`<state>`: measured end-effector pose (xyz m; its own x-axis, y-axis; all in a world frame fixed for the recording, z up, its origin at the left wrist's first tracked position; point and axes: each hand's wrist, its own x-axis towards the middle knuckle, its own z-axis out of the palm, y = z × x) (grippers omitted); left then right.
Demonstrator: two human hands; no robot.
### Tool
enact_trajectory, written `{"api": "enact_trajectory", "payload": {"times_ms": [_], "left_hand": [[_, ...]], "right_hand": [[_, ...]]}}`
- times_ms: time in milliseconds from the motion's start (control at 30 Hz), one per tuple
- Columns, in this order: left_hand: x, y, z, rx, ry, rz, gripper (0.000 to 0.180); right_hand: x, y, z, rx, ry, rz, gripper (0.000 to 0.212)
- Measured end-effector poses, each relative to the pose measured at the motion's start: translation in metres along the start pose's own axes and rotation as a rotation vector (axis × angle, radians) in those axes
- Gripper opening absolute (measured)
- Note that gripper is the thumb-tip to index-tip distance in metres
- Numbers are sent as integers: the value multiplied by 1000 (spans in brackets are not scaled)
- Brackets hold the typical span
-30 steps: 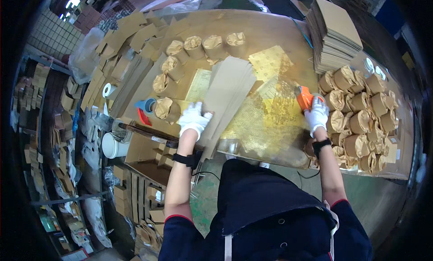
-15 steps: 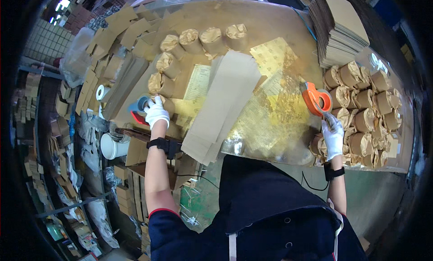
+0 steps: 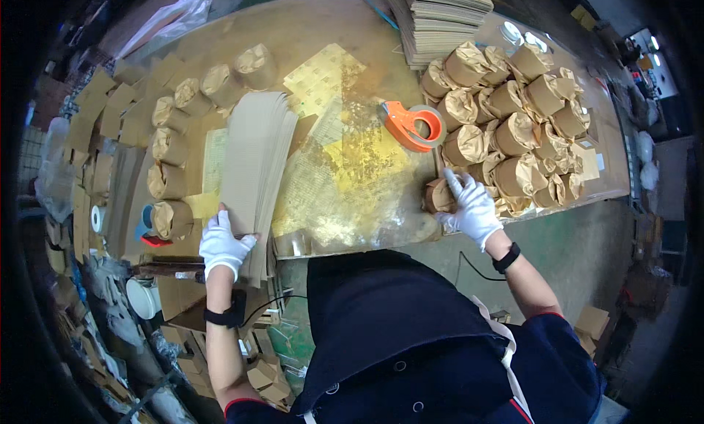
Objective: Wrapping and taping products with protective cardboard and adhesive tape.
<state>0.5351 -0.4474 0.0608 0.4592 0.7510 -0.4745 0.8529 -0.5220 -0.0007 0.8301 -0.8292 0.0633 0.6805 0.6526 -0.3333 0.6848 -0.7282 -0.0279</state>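
Observation:
My gloved left hand (image 3: 224, 244) rests at the lower left edge of a pile of long grey-brown cardboard sheets (image 3: 253, 160); its fingers are stretched and the thumb lies apart, over the pile. At the near left corner of the wrapped group, my gloved right hand (image 3: 473, 208) has its thumb and fingers round a small brown paper-wrapped bundle (image 3: 438, 195). The hand hides part of that bundle. Beyond it lies an orange tape dispenser (image 3: 402, 123) with a roll of tape, touched by neither hand.
Many paper-wrapped round bundles (image 3: 517, 131) crowd the table's right side. Others curve along the left, near a blue-and-red tape dispenser (image 3: 145, 230). Yellow printed sheets (image 3: 359, 156) cover the middle. A tall cardboard stack (image 3: 440, 21) stands at the back. A white bucket (image 3: 143, 298) sits below, left.
My left hand has left the blue-and-red dispenser for the cardboard pile. My right hand has moved from the orange dispenser to the wrapped bundle. The view has swung to the right.

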Motion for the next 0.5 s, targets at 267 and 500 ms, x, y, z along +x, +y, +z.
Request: {"api": "enact_trajectory", "payload": {"times_ms": [267,500], "left_hand": [[-24,22,-14,96,363,102,87],[-81,170,62,-41,-136,289,87]], "right_hand": [[11,-12,14,-181,-24,129,107],[10,-3,1,463,153,29,92]]}}
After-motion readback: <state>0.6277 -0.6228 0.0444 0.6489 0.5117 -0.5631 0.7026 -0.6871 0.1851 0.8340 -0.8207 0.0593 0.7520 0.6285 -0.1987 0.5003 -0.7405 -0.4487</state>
